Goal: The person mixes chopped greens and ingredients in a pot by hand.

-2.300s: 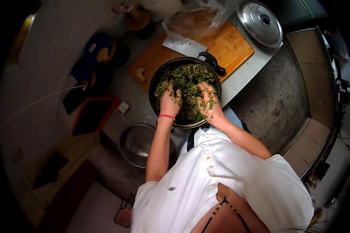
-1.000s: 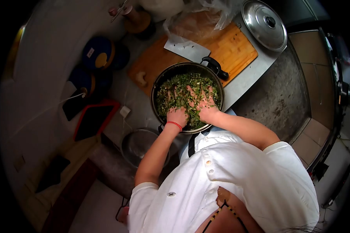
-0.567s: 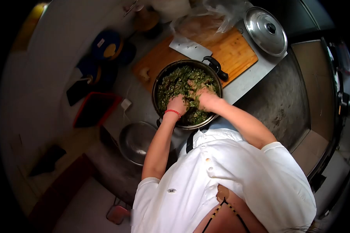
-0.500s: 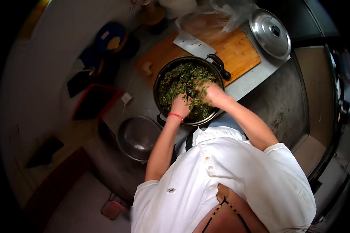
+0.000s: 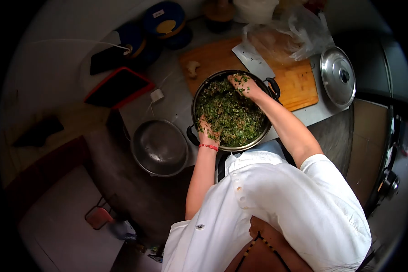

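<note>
A wide metal pot point(image 5: 230, 148) with black side handles holds a mix of finely chopped greens point(image 5: 233, 115) and brownish bits. My left hand point(image 5: 208, 130), a red bracelet at its wrist, rests in the mix against the near left wall, fingers apart and partly covered. At the far side of the pot, my right hand point(image 5: 244, 85) reaches in beside the rim, its fingers stretched leftward and their tips sunk in the greens. Green flecks cling to both hands. Neither hand is visibly closed around a clump.
Behind the pot lies a wooden cutting board point(image 5: 299, 93) with a broad flat metal blade point(image 5: 255, 60), a small pale lump point(image 5: 192, 68) and a clear plastic bag point(image 5: 283, 38). A metal lid point(image 5: 337, 77) sits right; a metal bowl point(image 5: 159, 147) stands left, near a red-edged tablet point(image 5: 120, 87).
My hands have moved apart from the pot's middle, the left toward the near left wall, the right to the far rim. The camera view has shifted. More of the greens show between the hands.
</note>
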Tool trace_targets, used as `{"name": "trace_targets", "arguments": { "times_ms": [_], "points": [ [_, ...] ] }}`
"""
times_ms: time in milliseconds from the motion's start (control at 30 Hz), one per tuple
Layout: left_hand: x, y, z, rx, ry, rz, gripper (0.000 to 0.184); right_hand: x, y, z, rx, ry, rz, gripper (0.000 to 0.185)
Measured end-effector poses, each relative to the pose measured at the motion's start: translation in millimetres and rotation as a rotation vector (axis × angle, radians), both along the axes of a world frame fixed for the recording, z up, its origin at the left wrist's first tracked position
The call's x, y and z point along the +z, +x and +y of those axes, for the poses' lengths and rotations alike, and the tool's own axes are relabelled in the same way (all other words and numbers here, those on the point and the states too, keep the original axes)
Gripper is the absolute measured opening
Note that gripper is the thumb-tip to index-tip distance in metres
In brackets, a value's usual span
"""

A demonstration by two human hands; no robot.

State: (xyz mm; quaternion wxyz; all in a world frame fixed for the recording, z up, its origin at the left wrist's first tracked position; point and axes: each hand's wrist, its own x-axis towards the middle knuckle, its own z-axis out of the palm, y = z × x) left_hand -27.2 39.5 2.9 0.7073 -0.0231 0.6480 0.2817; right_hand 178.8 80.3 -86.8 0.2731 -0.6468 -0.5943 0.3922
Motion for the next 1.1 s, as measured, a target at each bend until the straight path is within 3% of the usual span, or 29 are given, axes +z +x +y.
{"name": "trace_targets", "arguments": {
  "times_ms": [33,67,133,167,267,300,333,400,433,533,600,667,733,767,800,833,867,933,967,1100],
  "points": [
    [-1.2,5.5,2.0,0.083,0.050,-0.104,0.033,50.0,-7.7,9.3,0.010,-0.181,-0.070,0.032],
    [-0.3,8.8,4.2,0.077,-0.002,-0.093,0.035,64.9,-13.6,18.5,-0.041,-0.362,0.022,0.036],
    [3.5,11.9,6.8,0.068,-0.106,-0.068,0.042,62.9,-27.2,25.5,-0.112,-0.424,0.177,0.031],
    [2.9,14.9,9.5,0.090,-0.086,-0.078,0.045,64.2,-31.1,35.3,-0.044,-0.594,0.106,0.036],
    [-26.3,9.1,13.0,0.060,0.044,-0.155,0.044,68.1,-42.1,53.5,0.195,-0.621,0.035,0.039],
    [-37.0,8.4,14.5,0.086,0.068,-0.171,0.042,40.5,-46.6,57.5,0.336,-0.467,0.069,0.040],
    [-47.7,7.8,16.0,0.113,0.092,-0.187,0.041,16.4,-43.3,56.6,0.374,-0.473,0.105,0.041],
    [-32.8,11.6,25.7,0.232,0.060,-0.255,0.035,37.4,-48.1,62.6,0.452,-0.491,0.178,0.041],
    [-42.3,9.8,22.1,0.205,0.059,-0.232,0.036,12.1,-47.5,56.0,0.263,-0.580,0.577,0.037],
    [-65.5,0.3,10.2,0.061,0.116,-0.210,0.044,8.7,-36.8,53.9,0.309,-0.706,0.657,0.028],
    [-50.7,4.0,2.1,-0.008,0.134,-0.135,0.040,42.5,-30.1,39.3,0.464,-0.321,0.389,0.028],
    [-70.7,-10.5,-24.9,-0.223,0.329,-0.247,0.038,91.1,-20.0,14.4,0.580,0.059,0.111,0.029],
    [-50.7,-16.0,-43.3,-0.638,0.749,-0.052,0.035,116.7,-11.1,-15.0,0.556,0.152,0.098,0.030],
    [-15.8,-6.3,-38.6,-0.603,0.649,-0.198,0.034,135.1,-5.8,-36.8,0.491,0.195,0.029,0.031],
    [5.2,3.1,-35.9,-0.786,0.708,-0.091,0.035,139.8,-5.7,-49.1,0.452,0.040,0.152,0.030],
    [26.1,12.6,-33.2,-0.965,0.772,0.020,0.036,141.1,-9.4,-58.3,0.518,-0.117,-0.023,0.029],
    [9.3,10.8,-45.8,-1.223,0.907,0.409,0.035,138.8,-12.3,-65.6,0.577,-0.273,-0.200,0.027],
    [17.5,30.2,-52.2,-1.551,0.826,0.703,0.032,86.8,0.9,-102.8,0.824,0.021,-0.434,0.027],
    [18.3,34.5,-53.8,-1.573,0.801,0.714,0.028,79.7,5.3,-110.4,0.946,0.071,-0.467,0.025],
    [-11.5,35.5,-55.1,-1.769,0.737,0.755,0.024,66.9,-11.2,-102.9,0.937,-0.512,-0.597,0.021]
  ]
}}
